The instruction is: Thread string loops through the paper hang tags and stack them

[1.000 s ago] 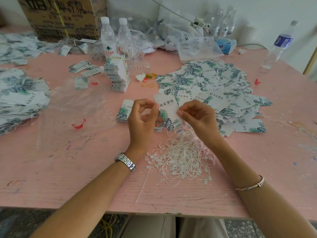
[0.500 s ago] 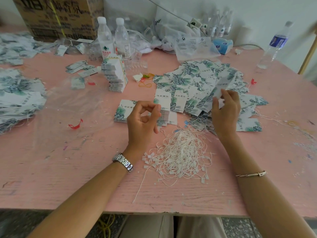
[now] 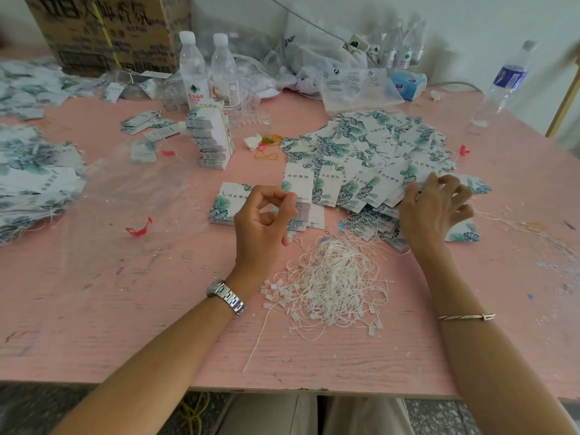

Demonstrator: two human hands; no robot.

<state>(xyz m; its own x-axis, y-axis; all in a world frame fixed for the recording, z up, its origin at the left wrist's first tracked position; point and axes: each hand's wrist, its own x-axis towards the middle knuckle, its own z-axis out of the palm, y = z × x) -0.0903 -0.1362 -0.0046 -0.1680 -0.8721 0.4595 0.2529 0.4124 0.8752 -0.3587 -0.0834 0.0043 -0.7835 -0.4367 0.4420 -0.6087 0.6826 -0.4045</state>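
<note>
Hang tags (image 3: 370, 158): loose heap, axes mixed, under and beyond your right hand (image 3: 436, 208).
Right hand: the nearer one; fingers spread on the heap, gripping nothing.
Left hand (image 3: 266, 215): thumb and forefinger pinched; contents unclear.
String loops (image 3: 335, 277): between your wrists.

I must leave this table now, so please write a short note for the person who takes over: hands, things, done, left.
Left hand: fingers curled, thumb meeting forefinger; I cannot tell whether it pinches a string.
Right hand: open, resting on the edge of the spread tag pile.
String loops: heaped between the forearms.
Neat tag stacks: just beyond the left hand.
Done: the spread tag pile shows strings, so it seems threaded.
Left: the neat tag stacks, which show no strings, and many loops.
</note>
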